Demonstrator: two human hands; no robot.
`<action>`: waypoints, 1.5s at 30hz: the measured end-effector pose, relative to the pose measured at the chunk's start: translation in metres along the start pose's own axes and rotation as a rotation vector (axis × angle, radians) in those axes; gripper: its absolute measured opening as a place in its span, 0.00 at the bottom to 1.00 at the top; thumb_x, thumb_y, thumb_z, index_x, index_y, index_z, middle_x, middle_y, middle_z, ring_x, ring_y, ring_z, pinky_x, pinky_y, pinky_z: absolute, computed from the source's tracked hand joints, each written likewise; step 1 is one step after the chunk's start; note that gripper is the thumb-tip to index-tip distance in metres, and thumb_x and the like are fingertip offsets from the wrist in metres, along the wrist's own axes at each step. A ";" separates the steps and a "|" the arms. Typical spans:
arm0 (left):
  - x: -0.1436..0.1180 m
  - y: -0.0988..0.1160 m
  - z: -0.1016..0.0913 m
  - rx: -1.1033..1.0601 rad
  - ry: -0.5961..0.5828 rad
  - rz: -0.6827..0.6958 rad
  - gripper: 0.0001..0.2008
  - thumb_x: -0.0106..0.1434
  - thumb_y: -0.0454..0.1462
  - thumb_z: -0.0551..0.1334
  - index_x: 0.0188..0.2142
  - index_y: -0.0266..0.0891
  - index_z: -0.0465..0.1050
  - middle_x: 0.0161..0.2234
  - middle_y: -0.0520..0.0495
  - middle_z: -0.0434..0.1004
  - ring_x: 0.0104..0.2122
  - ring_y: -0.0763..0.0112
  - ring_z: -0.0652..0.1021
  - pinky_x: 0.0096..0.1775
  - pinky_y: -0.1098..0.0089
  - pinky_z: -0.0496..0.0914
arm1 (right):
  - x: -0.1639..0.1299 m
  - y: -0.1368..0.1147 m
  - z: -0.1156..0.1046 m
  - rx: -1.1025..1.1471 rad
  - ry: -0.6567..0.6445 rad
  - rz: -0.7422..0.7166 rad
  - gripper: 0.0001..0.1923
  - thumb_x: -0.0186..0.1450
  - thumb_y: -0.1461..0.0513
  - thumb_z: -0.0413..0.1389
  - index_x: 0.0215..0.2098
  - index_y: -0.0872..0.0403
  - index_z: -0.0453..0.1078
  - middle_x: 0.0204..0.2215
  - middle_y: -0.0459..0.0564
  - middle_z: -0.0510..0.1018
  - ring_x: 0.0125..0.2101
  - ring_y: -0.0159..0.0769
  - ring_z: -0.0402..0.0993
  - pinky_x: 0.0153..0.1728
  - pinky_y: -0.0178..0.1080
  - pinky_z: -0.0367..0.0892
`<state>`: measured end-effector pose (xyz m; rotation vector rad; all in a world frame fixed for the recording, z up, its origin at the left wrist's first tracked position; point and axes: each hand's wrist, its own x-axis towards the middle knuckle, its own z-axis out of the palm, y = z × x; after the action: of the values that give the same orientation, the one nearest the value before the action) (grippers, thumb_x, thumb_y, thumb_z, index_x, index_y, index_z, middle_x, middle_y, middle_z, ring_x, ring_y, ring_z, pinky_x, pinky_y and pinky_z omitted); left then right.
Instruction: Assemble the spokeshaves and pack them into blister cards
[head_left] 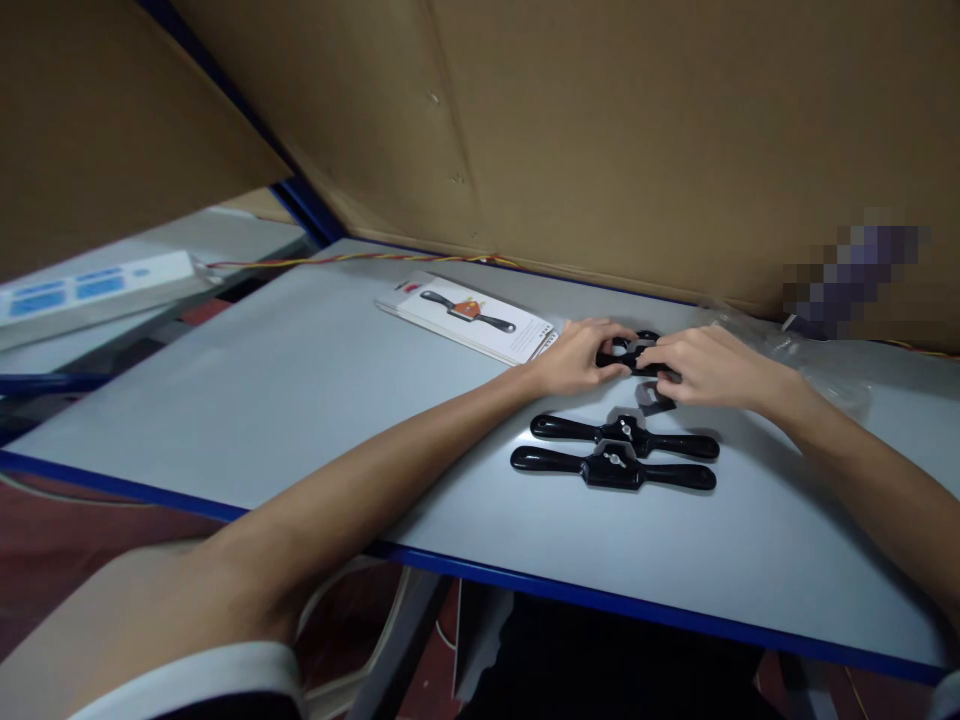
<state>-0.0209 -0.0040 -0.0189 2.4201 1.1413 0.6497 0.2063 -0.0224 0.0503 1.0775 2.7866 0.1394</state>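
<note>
A black tool (636,355) with two handles sits on the counter (300,390), and both hands hold it. The left hand (577,357) pinches one end with a narrow grip. The right hand (709,367) covers the other end, its fingers curled down onto it, and a small dark piece (654,397) lies just under that hand.

Two more black tools (622,437) (611,468) lie side by side, just nearer the person than the grip, and both look put together. The held one seems to be the one being worked on.

Flat white packs (472,318) lie to the left of the grip. Clear plastic wrap (806,355) lies to the right. A brown board wall (600,140) stands close behind the hands. The widest bare room is far to the left, and the blue counter edge (600,597) runs near the person.
</note>
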 end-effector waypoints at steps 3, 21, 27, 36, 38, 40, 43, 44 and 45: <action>0.000 0.000 0.000 0.008 0.004 0.002 0.25 0.66 0.45 0.65 0.60 0.38 0.77 0.42 0.42 0.80 0.41 0.59 0.77 0.47 0.58 0.68 | 0.000 0.001 0.000 -0.013 0.052 0.040 0.21 0.69 0.65 0.52 0.57 0.49 0.77 0.46 0.51 0.87 0.36 0.40 0.79 0.30 0.40 0.50; 0.000 -0.002 0.000 0.010 0.001 0.012 0.25 0.66 0.45 0.64 0.59 0.38 0.76 0.41 0.42 0.80 0.40 0.60 0.77 0.46 0.58 0.68 | 0.006 0.000 0.010 -0.089 0.081 0.087 0.14 0.77 0.56 0.52 0.52 0.52 0.78 0.43 0.54 0.86 0.37 0.42 0.79 0.29 0.40 0.50; 0.000 -0.001 0.000 0.005 0.001 0.007 0.25 0.66 0.44 0.65 0.60 0.37 0.75 0.42 0.42 0.80 0.40 0.60 0.77 0.44 0.60 0.69 | 0.016 -0.016 0.018 -0.088 0.118 0.220 0.23 0.81 0.59 0.42 0.48 0.57 0.79 0.46 0.61 0.84 0.42 0.46 0.80 0.31 0.42 0.51; -0.002 -0.001 0.000 -0.044 0.022 -0.007 0.29 0.65 0.43 0.67 0.62 0.35 0.68 0.37 0.45 0.77 0.39 0.61 0.77 0.45 0.60 0.69 | 0.006 -0.002 0.014 -0.071 0.103 -0.005 0.17 0.75 0.63 0.49 0.56 0.54 0.76 0.49 0.56 0.83 0.37 0.41 0.77 0.30 0.41 0.50; -0.002 -0.002 0.001 -0.034 0.018 0.001 0.23 0.66 0.44 0.67 0.56 0.36 0.71 0.37 0.45 0.77 0.38 0.61 0.77 0.45 0.60 0.68 | 0.003 0.005 0.012 -0.057 0.088 -0.045 0.17 0.72 0.64 0.51 0.55 0.52 0.77 0.49 0.54 0.83 0.36 0.39 0.77 0.30 0.41 0.51; -0.001 -0.002 0.001 -0.028 0.014 0.014 0.18 0.66 0.44 0.67 0.51 0.38 0.73 0.37 0.45 0.77 0.38 0.62 0.76 0.45 0.61 0.68 | 0.002 0.010 0.011 -0.052 0.087 -0.037 0.18 0.71 0.65 0.52 0.55 0.51 0.77 0.48 0.53 0.83 0.36 0.39 0.76 0.31 0.40 0.51; -0.001 -0.003 0.000 -0.034 0.014 0.030 0.15 0.66 0.45 0.66 0.48 0.40 0.75 0.38 0.45 0.78 0.38 0.63 0.76 0.44 0.61 0.67 | 0.003 0.010 0.009 -0.044 0.082 -0.019 0.17 0.73 0.64 0.51 0.53 0.51 0.79 0.43 0.53 0.85 0.35 0.39 0.77 0.31 0.40 0.53; -0.001 -0.003 0.000 -0.035 0.013 0.030 0.15 0.66 0.45 0.66 0.48 0.40 0.75 0.38 0.45 0.78 0.38 0.63 0.75 0.44 0.62 0.67 | 0.004 0.009 0.008 -0.034 0.078 -0.012 0.16 0.73 0.64 0.52 0.53 0.51 0.79 0.42 0.52 0.85 0.35 0.40 0.77 0.31 0.40 0.53; -0.001 -0.003 0.000 -0.038 0.013 0.029 0.15 0.66 0.45 0.66 0.48 0.40 0.75 0.38 0.46 0.78 0.38 0.63 0.75 0.44 0.62 0.67 | 0.004 0.008 0.008 -0.022 0.075 -0.004 0.17 0.72 0.64 0.52 0.53 0.50 0.79 0.42 0.52 0.85 0.35 0.40 0.77 0.31 0.40 0.54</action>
<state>-0.0231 -0.0031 -0.0205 2.4075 1.0913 0.6907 0.2098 -0.0134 0.0434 1.0835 2.8461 0.2136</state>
